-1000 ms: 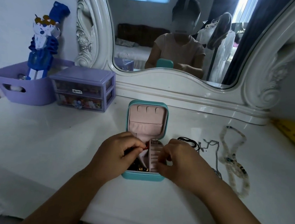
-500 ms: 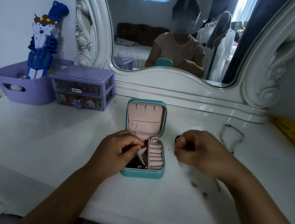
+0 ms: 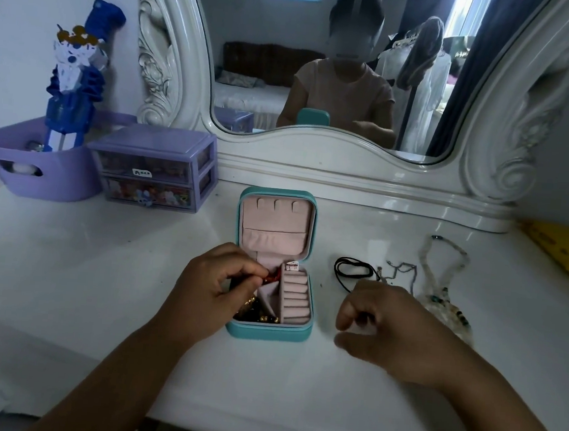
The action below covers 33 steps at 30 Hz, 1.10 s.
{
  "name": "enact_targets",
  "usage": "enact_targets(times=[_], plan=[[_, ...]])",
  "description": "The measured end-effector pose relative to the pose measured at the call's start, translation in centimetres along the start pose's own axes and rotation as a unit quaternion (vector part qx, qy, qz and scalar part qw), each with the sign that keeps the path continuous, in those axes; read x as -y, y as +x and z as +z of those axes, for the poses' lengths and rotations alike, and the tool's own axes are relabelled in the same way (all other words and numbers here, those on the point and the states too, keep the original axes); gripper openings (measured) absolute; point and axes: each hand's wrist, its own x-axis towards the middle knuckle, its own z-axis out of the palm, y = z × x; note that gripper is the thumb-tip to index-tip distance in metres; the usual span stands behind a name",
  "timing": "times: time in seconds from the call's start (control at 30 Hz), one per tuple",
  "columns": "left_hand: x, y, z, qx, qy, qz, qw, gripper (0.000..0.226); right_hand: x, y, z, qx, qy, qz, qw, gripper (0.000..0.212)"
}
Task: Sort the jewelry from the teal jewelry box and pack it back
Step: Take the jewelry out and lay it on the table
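On the white vanity [image 3: 98, 285], the open teal box [image 3: 268, 330] has its lid toward the mirror [image 3: 324, 64]. Left hand [image 3: 211, 291] pinches a red piece [image 3: 272, 278] inside; right hand [image 3: 393, 331] is loosely curled, empty, near the necklaces [image 3: 442, 284].

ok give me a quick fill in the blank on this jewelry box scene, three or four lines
1. The teal jewelry box sits with its lid ____.
2. The left hand pinches something ____ in colour over the box.
3. The black cord lies on the table to the ____ of the box.
4. The drawer unit beside the mirror is ____ in colour.

Missing words: open; red; right; purple
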Motion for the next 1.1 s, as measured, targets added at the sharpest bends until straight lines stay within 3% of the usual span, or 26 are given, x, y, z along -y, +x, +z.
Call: enact_targets(times=[0.1, 0.27, 0.37, 0.53, 0.73, 0.87, 1.0, 1.1], plan=[[-0.1, 0.1, -0.1, -0.029, 0.007, 0.001, 1.0, 0.013, 1.5, 0.8, 0.2, -0.053, 0.031, -0.046, 0.997, 0.006], [0.0, 0.0, -0.2, -0.043, -0.006, -0.015, 0.999, 0.014, 3.9, 2.7, 3.1, -0.029, 0.092, -0.103, 0.99, 0.017], [0.2, -0.1, -0.2, -0.038, -0.019, -0.026, 0.999, 0.014, 4.3, 3.4, 4.3, -0.029, 0.071, -0.113, 0.991, 0.025], [0.4, -0.1, -0.3, -0.028, -0.038, -0.035, 0.998, 0.015, 4.5, 3.9, 4.4, -0.021, 0.025, -0.094, 0.995, 0.002], [0.6, -0.1, -0.2, -0.02, -0.03, -0.032, 0.999, 0.016, 4.3, 4.2, 4.1, -0.045, 0.124, -0.043, 0.99, 0.006], [0.4, -0.1, -0.3, -0.02, -0.053, -0.029, 0.998, 0.02, 4.9, 4.8, 3.2, -0.08, 0.259, 0.005, 0.962, 0.016], [-1.1, 0.1, -0.6, 0.008, -0.198, -0.052, 0.979, 0.03, 5.5, 5.5, 2.4, -0.099, 0.376, 0.032, 0.921, 0.01], [-2.1, 0.8, -0.7, 0.041, -0.226, -0.064, 0.971, 0.017, 5.9, 5.8, 1.6, -0.115, 0.445, 0.048, 0.887, 0.011]])
